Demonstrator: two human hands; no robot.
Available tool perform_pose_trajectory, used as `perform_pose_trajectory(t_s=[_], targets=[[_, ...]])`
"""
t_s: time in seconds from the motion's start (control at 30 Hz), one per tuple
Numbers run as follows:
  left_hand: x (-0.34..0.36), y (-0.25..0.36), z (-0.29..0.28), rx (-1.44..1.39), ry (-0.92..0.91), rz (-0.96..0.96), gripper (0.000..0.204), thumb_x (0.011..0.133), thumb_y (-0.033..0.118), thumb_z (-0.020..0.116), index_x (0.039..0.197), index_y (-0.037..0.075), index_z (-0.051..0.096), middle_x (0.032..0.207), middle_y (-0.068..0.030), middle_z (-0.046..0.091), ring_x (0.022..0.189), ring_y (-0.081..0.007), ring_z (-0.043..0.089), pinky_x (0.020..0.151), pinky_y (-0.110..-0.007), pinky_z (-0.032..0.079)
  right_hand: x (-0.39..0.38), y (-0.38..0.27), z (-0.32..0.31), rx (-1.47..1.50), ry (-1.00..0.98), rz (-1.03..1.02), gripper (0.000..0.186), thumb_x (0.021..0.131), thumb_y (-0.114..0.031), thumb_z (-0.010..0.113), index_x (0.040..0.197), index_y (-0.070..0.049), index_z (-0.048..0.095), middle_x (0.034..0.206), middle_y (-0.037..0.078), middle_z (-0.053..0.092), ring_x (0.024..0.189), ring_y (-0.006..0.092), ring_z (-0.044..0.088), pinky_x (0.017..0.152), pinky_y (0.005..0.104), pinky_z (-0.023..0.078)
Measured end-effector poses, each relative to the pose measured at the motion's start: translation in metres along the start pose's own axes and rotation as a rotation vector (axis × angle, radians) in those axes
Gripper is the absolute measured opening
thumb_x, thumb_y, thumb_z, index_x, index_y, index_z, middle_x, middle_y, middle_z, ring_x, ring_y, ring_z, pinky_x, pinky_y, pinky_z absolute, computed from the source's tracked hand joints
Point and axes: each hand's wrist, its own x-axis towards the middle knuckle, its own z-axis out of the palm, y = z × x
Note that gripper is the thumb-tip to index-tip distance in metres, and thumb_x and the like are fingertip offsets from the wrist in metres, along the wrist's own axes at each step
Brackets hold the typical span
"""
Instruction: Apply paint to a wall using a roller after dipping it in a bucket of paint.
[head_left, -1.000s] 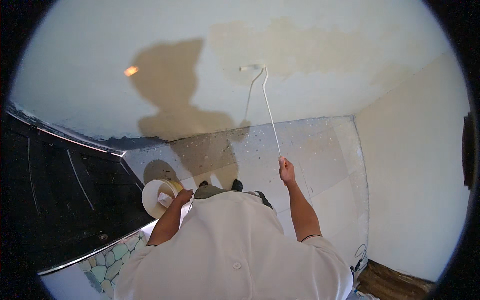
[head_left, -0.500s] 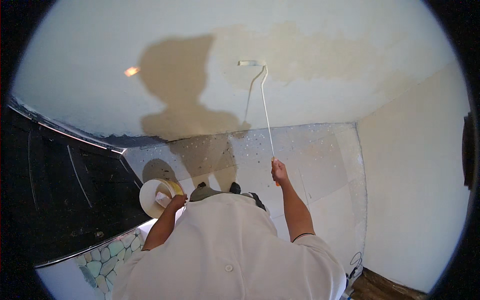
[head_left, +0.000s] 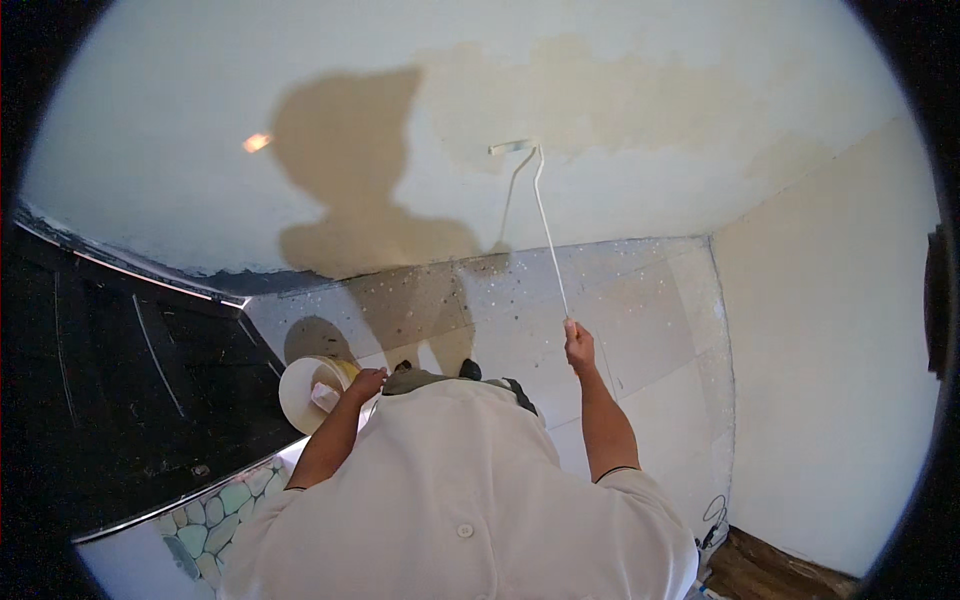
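A fisheye view looked down over a person's white shirt (head_left: 460, 510) toward a wall and a floor. At the far left, a dark glossy surface (head_left: 120, 390) filled the frame, edged by a thin metal strip, and below it sat a panel patterned with rounded pale-green stones (head_left: 215, 510). Just right of that, the left hand (head_left: 366, 383) reached forward and was closed around the rim of a round white bucket (head_left: 305, 392), gripping it at its right edge; the bucket hung beside the person's left side, over the pale covered floor (head_left: 640, 330), which was speckled with small spots. Above it, on the whitish wall (head_left: 180, 170), lay the person's broad shadow (head_left: 350, 170) and a small bright orange patch of light (head_left: 257, 142). Near the middle, dark shoe tips (head_left: 468, 369) showed past the shirt's edge. Further right, the right hand (head_left: 578, 345) was raised with its fingers curled tight around the lower end of a long thin pole (head_left: 550, 240). The pole ran up and slightly left to a paint roller (head_left: 512, 147), which lay against the wall at the edge of a yellowish, darker patch (head_left: 600, 90). At the right, a cream side wall (head_left: 830, 350) met the floor, with a dark cable (head_left: 712, 520) and a strip of wooden flooring (head_left: 780, 565) in the lower corner.
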Motion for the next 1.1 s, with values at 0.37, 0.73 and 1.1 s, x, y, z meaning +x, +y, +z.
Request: perform_pose_trajectory(t_s=[0.37,0.73,1.1], targets=[[0.016,-0.068,-0.001,0.041,-0.025,0.062,0.046,0.088,0.039,0.04,0.095,-0.001,0.061,0.076,-0.0104,0.06,0.065,-0.0197,0.055,0.062,-0.032,0.046,0.043,-0.078,-0.009,0.162,-0.148,0.02,0.044,0.09,-0.041,0.043,0.069,-0.002,0.044,0.056,-0.005,0.032,0.054,0.0075,0.032,0.048,0.0256,0.03],[0.002,-0.073,0.005,0.132,0.009,0.199,0.046,0.086,0.039,0.042,0.095,-0.002,0.06,0.077,-0.0118,0.061,0.066,-0.02,0.056,0.064,-0.034,0.046,-0.008,-0.013,-0.004,-0.15,-0.029,0.133,0.048,0.088,-0.047,0.042,0.062,-0.006,0.045,0.047,-0.002,0.035,0.043,0.0092,0.037,0.04,0.0287,0.032],[0.005,-0.045,0.003,-0.024,0.064,-0.098,0.046,0.088,0.039,0.039,0.092,-0.001,0.061,0.077,-0.0132,0.061,0.067,-0.0222,0.057,0.065,-0.034,0.047,0.005,-0.066,0.012,-0.05,0.008,-0.046,0.044,0.09,-0.04,0.042,0.068,-0.001,0.044,0.057,0.002,0.036,0.056,0.0117,0.034,0.051,0.0285,0.033]])
